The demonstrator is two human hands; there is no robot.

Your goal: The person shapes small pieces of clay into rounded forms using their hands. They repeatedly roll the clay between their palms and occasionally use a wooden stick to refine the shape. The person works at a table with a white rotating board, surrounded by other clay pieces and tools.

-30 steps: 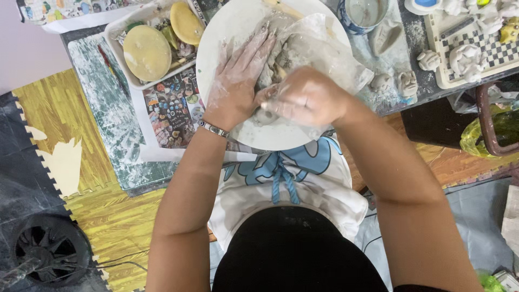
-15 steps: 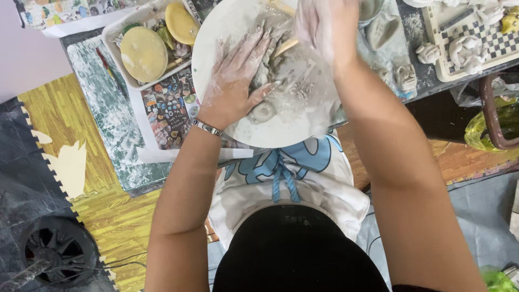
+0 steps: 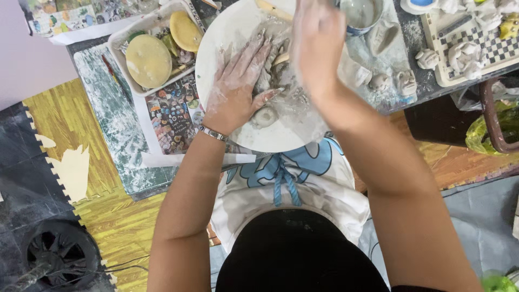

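The clay lump (image 3: 273,73) sits on the round white board (image 3: 216,65) in front of me, a little past the board's middle and toward its far side, grey and wet, with 1 small ring-shaped bit (image 3: 265,116) lying apart from it nearer my body. My left hand (image 3: 238,86) is the nearer one: it lies flat and spread wide on the board, fingers pointing away from me and up to the right, fingertips touching the lump's left flank, thumb stretched toward the ring. My right hand (image 3: 316,40) is lifted above the lump's right side and blurred; I cannot tell whether it is open or closed, and it seems to hold nothing.

The lump's long axis appears to run roughly away from me, along the line of my left fingers, though the smeared clay makes its outline hard to read. The board's near edge overhangs my apron (image 3: 292,178). On the left, just beside the board, stands a white tray (image 3: 116,46) with 2 yellow sponges (image 3: 148,59); on the right, a grey cup (image 3: 362,13) and small clay figures (image 3: 403,81) crowd close. Bare board shows mostly along the left rim and the near edge.
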